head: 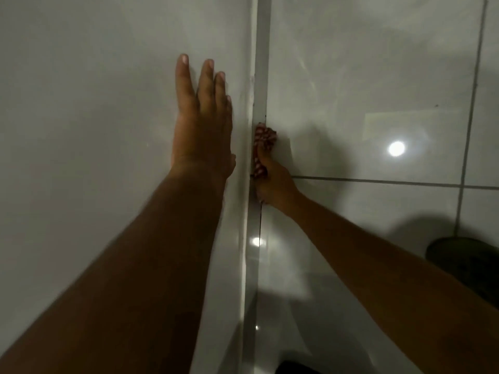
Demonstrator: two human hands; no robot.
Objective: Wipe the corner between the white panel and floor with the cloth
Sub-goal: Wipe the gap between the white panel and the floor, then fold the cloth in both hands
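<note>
Head view: right hand (272, 184) presses cloth (264, 137) into panel-floor corner (258, 98).

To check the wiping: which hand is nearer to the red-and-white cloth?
Right. The right hand holds the cloth against the corner; the left hand lies flat on the white panel, beside it.

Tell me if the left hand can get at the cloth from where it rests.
Probably yes: the left hand lies flat on the white panel, just across the corner from the cloth in the right hand; nothing blocks it.
</note>
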